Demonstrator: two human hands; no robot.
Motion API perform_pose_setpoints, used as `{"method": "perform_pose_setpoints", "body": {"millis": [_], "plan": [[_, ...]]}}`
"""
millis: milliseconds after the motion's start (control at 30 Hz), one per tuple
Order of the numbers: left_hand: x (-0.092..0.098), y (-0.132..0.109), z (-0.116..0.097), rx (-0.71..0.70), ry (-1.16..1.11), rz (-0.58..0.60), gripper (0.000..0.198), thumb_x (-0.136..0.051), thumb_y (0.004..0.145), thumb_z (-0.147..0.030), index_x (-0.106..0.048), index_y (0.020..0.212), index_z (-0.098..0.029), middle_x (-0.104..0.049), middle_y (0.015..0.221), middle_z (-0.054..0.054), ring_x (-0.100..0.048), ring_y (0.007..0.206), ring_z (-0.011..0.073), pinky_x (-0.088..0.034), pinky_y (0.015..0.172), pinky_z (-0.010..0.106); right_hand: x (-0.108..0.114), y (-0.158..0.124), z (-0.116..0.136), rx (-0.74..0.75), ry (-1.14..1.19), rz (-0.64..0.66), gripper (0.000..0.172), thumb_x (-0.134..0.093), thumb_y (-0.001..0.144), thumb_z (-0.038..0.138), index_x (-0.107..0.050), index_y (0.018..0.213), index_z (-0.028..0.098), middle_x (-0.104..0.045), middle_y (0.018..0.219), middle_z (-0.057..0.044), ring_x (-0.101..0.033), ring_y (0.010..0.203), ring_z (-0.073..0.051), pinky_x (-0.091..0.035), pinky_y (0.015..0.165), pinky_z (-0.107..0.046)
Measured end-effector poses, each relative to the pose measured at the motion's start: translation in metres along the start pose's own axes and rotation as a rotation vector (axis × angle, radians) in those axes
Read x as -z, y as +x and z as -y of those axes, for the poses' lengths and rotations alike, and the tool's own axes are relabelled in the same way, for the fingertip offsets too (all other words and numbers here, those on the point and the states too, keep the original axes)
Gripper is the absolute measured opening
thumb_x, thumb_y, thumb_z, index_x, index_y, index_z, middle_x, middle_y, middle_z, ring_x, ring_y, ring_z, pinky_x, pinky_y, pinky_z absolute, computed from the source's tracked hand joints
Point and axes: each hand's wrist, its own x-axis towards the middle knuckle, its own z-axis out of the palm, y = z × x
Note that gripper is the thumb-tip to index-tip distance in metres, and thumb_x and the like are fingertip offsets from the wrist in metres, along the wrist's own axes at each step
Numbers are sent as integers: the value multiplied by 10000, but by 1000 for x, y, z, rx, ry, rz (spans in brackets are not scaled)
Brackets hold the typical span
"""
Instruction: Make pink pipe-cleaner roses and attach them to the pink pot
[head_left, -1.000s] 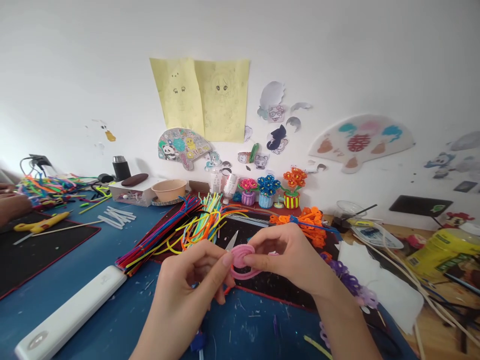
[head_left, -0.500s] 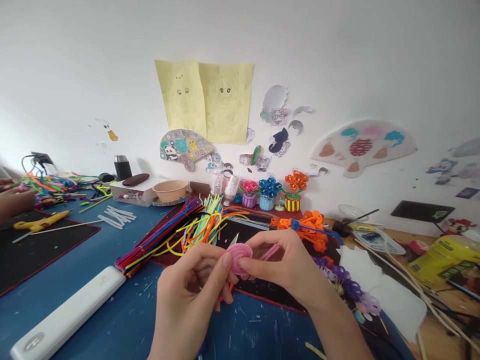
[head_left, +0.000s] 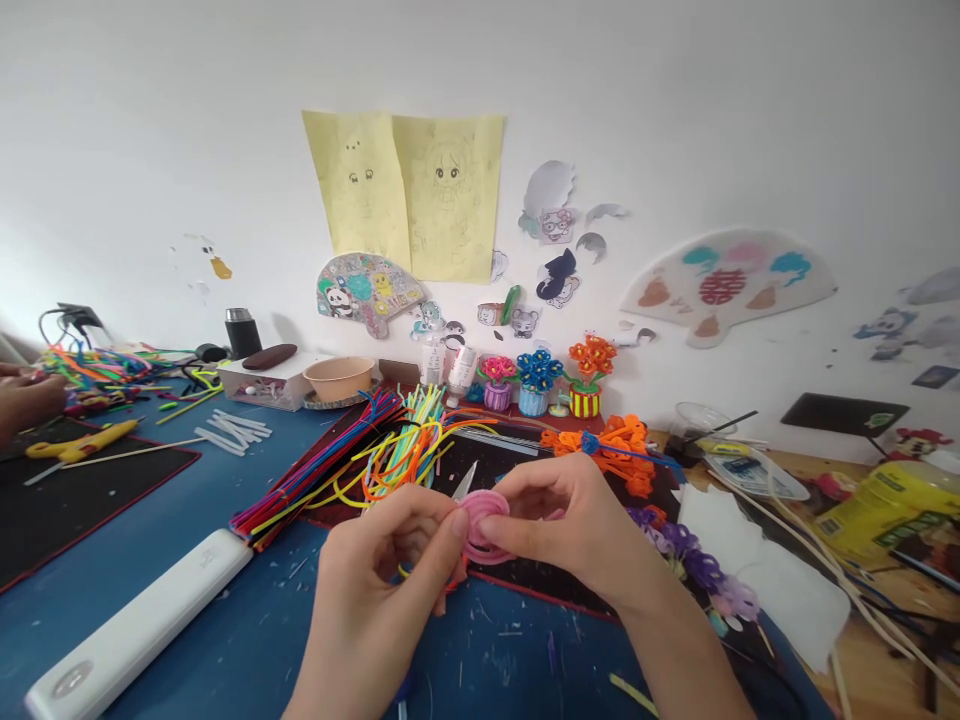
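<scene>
Between my two hands is a pink pipe cleaner coil (head_left: 489, 505), wound into a flat round shape. My left hand (head_left: 397, 570) pinches its left edge between thumb and fingers. On the other side, my right hand (head_left: 570, 530) grips the coil with the thumb pressed on its face. A pointed metal blade tip (head_left: 466, 483) shows just behind the coil; the rest of that tool is hidden by my hands. Under my hands lies a black mat with a red edge (head_left: 525, 585).
Bundled pipe cleaners (head_left: 322, 460) lie left of centre, near a long white device (head_left: 142, 625). Orange pipe cleaner flowers (head_left: 619, 450) and purple ones (head_left: 701, 570) lie to the right. Small potted flowers (head_left: 534, 385) stand by the wall. Another person's hand (head_left: 30, 395) is at far left, near a yellow glue gun (head_left: 86, 440).
The pink coil has turned between my fingers and looks looser, with a gap showing near its lower edge. The loose pink end by my right hand is now mostly hidden.
</scene>
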Motion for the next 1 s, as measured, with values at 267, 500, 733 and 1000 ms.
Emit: {"method": "perform_pose_setpoints", "body": {"millis": [267, 500, 733, 1000], "plan": [[4, 2, 7, 11, -102, 56, 181, -702, 831, -304, -677, 700, -181, -624, 519, -31, -509, 397, 63, -376, 371, 130, -1, 0, 3, 8, 2, -18, 185, -894, 652, 282, -782, 740, 165, -730, 645, -1, -622, 557, -94, -502, 544, -172], [6, 2, 12, 34, -173, 100, 167, -684, 863, -303, -671, 749, -181, -651, 531, -26, -569, 387, 80, -404, 350, 122, 3, -2, 2, 55, 4, -23, 179, -881, 667, 269, -791, 771, 155, -739, 674, -21, -632, 583, -100, -479, 533, -163], [4, 0, 12, 12, -164, 41, 172, -669, 868, -312, -671, 758, -179, -665, 540, -16, -570, 378, 89, -403, 337, 132, 3, -2, 2, 42, -10, -19, 189, -878, 661, 277, -780, 753, 145, -700, 618, -12, -592, 540, -96, -446, 503, -174], [-6, -5, -1, 54, -168, -107, 153, -669, 836, -286, -666, 724, -182, -647, 534, -30, -493, 365, 52, -349, 358, 123, 3, -3, 4, 51, -8, 15, 175, -879, 663, 260, -776, 750, 149, -707, 636, -9, -604, 552, -100, -466, 524, -182]]}}
